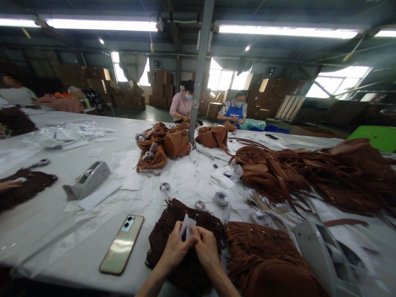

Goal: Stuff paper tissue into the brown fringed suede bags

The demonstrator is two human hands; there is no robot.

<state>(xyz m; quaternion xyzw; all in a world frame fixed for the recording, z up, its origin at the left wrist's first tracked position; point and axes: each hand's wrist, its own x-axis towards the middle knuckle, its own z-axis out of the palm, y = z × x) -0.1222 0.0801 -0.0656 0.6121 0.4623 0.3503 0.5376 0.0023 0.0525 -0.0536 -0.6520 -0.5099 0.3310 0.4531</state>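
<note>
Observed above the dark brown fringed bag (163, 226): left hand (175, 248) and right hand (204, 244), both pinched narrow on a thin white slip (187, 225), apparently folded. Location of bag: near edge of the surface (77, 247), between a phone (122, 244) and a reddish-brown fringed bag (262, 243). Handling of slip, as judged: very light, flexible, easily creased; paper or plastic, not determinable. Best taken by the edges, with light pressure. Handling of dark bag, as judged: soft, limp, prone to slumping; best steadied by the body, not the loose fringe. Writing: dark mark on the grey tape dispenser (89, 180), not legible with certainty; lettering on a co-worker's blue apron (234, 112), too small to read.
</note>
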